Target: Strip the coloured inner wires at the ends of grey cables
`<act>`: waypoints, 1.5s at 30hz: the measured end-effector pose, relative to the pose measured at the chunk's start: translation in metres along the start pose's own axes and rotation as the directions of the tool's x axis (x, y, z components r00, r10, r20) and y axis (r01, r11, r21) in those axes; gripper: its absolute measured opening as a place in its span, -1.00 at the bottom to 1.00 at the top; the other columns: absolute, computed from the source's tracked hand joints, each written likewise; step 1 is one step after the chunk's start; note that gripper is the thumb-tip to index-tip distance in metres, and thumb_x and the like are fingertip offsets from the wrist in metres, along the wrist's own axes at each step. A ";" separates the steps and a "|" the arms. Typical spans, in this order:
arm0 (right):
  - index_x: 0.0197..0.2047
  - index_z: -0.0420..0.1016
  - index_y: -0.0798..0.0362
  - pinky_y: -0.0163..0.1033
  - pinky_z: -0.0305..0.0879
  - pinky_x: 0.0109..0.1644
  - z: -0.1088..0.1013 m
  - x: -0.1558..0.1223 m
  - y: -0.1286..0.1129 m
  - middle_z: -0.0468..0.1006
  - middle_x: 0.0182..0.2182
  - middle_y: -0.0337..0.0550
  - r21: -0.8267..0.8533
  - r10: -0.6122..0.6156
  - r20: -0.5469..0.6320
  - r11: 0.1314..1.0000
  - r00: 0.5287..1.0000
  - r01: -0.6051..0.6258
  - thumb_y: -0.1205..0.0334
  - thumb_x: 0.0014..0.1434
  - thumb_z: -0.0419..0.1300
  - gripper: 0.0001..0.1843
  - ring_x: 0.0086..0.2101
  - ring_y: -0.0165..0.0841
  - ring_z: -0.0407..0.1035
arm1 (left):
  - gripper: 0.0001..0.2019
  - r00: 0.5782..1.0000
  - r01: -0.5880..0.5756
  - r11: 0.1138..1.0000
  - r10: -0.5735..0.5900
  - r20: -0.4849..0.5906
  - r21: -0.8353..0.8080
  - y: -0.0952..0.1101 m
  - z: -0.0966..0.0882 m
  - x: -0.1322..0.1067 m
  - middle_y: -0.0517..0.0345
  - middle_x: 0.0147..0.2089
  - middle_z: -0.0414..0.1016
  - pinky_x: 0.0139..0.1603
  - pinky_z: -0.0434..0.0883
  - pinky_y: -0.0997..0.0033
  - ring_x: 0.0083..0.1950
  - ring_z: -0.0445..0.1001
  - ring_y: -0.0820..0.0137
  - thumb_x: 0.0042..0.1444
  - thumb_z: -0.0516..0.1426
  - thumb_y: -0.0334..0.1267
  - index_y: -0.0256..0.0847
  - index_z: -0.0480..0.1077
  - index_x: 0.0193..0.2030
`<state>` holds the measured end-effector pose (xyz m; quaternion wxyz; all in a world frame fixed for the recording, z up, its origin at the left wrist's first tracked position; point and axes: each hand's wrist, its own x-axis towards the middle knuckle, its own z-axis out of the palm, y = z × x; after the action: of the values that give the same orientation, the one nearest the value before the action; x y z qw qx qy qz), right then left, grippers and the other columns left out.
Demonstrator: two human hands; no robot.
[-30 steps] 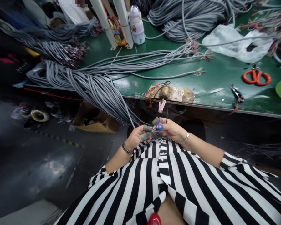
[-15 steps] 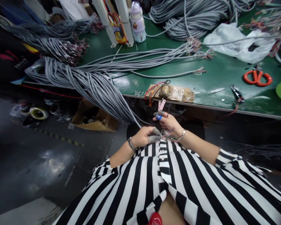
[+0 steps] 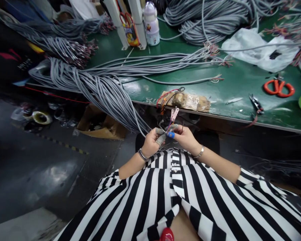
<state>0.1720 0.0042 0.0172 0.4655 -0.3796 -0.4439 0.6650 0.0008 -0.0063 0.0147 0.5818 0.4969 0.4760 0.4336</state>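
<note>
My left hand (image 3: 152,142) pinches the end of a grey cable (image 3: 139,128) between covered fingertips, in front of my striped shirt. Thin coloured wires (image 3: 169,126) come out of that end and point up toward the bench. Close beside it, my right hand (image 3: 185,138), with blue tape round one finger, is closed on these wires; the fingertips of both hands nearly meet. Just beyond, a pink clothes peg (image 3: 175,113) sits at the bench edge by a wooden block (image 3: 190,101) with red and black leads on it.
A long bundle of grey cables (image 3: 102,90) drapes over the green bench's (image 3: 236,78) edge. Orange-handled scissors (image 3: 278,88), small cutters (image 3: 256,104) and a plastic bag (image 3: 258,50) lie at right. A bottle (image 3: 152,25) stands at the back. A cardboard box (image 3: 100,124) is below.
Both hands have moved up and away from my shirt toward the bench edge. The wires, which lay against my shirt, now point upward, and my right fingers have come in beside my left.
</note>
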 end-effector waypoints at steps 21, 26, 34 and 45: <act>-0.45 0.38 0.07 -0.43 -0.29 -0.65 0.003 0.011 -0.004 0.33 -0.68 -0.37 0.271 0.271 -0.036 0.929 0.962 -0.252 0.06 -0.17 0.46 -0.61 -0.69 -0.62 -0.05 | -0.55 0.994 -0.046 0.984 0.062 0.087 -0.172 -0.005 -0.011 -0.002 0.27 -0.50 0.41 -0.48 0.34 0.55 -0.53 0.35 0.56 -0.15 0.39 0.02 -0.24 0.35 -0.32; -0.21 0.52 0.07 -0.44 -0.17 -0.66 0.000 0.011 -0.009 0.66 -0.32 -0.13 0.281 0.306 0.070 0.907 0.949 -0.313 0.16 -0.23 0.51 -0.52 -0.65 -0.60 0.15 | -0.58 0.981 -0.035 0.994 0.054 0.184 -0.105 0.001 -0.009 0.000 0.26 -0.48 0.39 -0.45 0.33 0.55 -0.51 0.33 0.56 -0.16 0.40 -0.04 -0.26 0.35 -0.36; -0.22 0.53 0.07 -0.46 -0.03 -0.64 -0.001 0.012 -0.009 0.61 -0.47 -0.20 0.250 0.297 0.139 0.912 0.945 -0.324 0.23 -0.27 0.53 -0.51 -0.61 -0.54 0.29 | -0.58 0.979 -0.032 0.996 0.047 0.200 -0.078 -0.008 -0.014 0.000 0.24 -0.49 0.40 -0.43 0.33 0.53 -0.49 0.34 0.54 -0.15 0.40 -0.03 -0.28 0.37 -0.36; -0.27 0.45 0.04 -0.44 -0.28 -0.62 0.008 0.001 -0.013 0.37 -0.52 -0.36 0.321 0.196 0.220 0.910 0.955 -0.261 0.16 -0.09 0.46 -0.65 -0.64 -0.63 -0.11 | -0.58 0.992 0.000 0.969 0.031 0.121 -0.247 -0.014 -0.010 -0.001 0.29 -0.52 0.42 -0.47 0.34 0.59 -0.55 0.36 0.58 -0.08 0.38 -0.02 -0.24 0.32 -0.31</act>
<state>0.1681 0.0055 0.0317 0.4008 -0.2784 -0.3130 0.8148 -0.0090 -0.0075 0.0006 0.6641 0.4503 0.3774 0.4624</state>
